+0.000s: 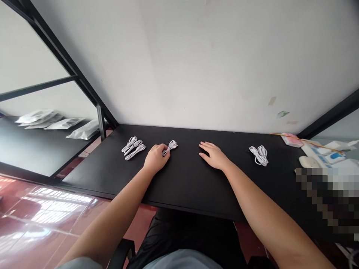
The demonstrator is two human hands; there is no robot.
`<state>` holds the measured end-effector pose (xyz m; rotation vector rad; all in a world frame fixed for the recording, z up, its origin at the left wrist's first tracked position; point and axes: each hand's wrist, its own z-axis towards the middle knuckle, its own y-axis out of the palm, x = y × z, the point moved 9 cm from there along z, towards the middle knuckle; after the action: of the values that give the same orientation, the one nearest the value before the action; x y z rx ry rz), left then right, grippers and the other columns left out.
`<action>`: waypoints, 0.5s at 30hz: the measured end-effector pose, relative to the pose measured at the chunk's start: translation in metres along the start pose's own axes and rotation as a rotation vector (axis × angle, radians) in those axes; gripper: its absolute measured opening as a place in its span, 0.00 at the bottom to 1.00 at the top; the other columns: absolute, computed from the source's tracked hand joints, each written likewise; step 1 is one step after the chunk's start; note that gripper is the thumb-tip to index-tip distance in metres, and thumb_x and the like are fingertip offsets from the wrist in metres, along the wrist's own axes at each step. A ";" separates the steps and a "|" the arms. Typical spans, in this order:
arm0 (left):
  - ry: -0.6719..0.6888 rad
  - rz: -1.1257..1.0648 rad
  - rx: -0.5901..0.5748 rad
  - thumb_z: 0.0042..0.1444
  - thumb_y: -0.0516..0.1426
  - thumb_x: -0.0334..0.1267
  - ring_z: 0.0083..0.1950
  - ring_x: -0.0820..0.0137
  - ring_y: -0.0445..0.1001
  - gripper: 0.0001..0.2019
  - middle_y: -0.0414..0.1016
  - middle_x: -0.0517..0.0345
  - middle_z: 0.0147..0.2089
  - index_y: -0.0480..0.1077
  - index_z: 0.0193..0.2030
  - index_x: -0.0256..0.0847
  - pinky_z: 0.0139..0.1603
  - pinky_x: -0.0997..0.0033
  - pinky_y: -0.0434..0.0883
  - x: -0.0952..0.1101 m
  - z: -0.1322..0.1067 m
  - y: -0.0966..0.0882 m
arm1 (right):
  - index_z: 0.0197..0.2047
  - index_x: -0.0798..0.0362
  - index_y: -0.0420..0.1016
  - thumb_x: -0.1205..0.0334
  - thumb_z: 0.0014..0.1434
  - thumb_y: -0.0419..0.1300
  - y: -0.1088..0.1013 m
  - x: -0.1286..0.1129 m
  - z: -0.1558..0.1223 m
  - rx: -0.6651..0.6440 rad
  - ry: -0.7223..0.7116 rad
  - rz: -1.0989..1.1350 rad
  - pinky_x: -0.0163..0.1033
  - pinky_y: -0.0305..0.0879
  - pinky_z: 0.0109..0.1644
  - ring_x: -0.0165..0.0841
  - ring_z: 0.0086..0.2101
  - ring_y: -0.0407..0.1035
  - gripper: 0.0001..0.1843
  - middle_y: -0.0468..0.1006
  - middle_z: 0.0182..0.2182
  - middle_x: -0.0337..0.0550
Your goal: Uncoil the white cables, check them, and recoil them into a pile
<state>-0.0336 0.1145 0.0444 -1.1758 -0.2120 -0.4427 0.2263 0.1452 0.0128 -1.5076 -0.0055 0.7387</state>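
Note:
Near the middle of the black table, my left hand (156,158) has its fingers closed on a coiled white cable (171,146) that touches the tabletop. To its right, my right hand (212,154) lies flat with fingers stretched out and nothing in it. Left of my left hand rests a group of coiled white cables (132,148), bundled close together. Farther right, beyond my right hand, is another coiled white cable (259,155).
Black tabletop (182,186) meets a white wall (196,67) at its back edge. A white mouse (308,162), a power strip (322,153) and a pink-and-white item (292,140) are at the right. White plastic packets (36,117) lie on a neighbouring table, past a black frame (101,119).

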 end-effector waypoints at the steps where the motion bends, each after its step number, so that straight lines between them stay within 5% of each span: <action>1: -0.008 -0.010 0.008 0.61 0.56 0.41 0.43 0.60 0.74 0.06 0.76 0.53 0.37 0.72 0.39 0.43 0.47 0.63 0.69 0.000 0.000 0.001 | 0.69 0.51 0.67 0.51 0.70 0.52 -0.001 -0.001 0.000 0.002 0.003 -0.004 0.58 0.52 0.73 0.46 0.70 0.53 0.28 0.62 0.70 0.46; 15: -0.155 -0.117 0.002 0.59 0.58 0.46 0.38 0.64 0.76 0.09 0.78 0.57 0.35 0.74 0.38 0.45 0.42 0.66 0.68 -0.019 -0.002 0.000 | 0.69 0.50 0.66 0.48 0.70 0.50 0.000 -0.001 0.000 -0.002 0.012 -0.025 0.58 0.51 0.73 0.46 0.70 0.52 0.29 0.61 0.71 0.45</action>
<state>-0.0505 0.1168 0.0368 -1.2003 -0.4168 -0.4538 0.2256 0.1450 0.0126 -1.5114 -0.0156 0.7099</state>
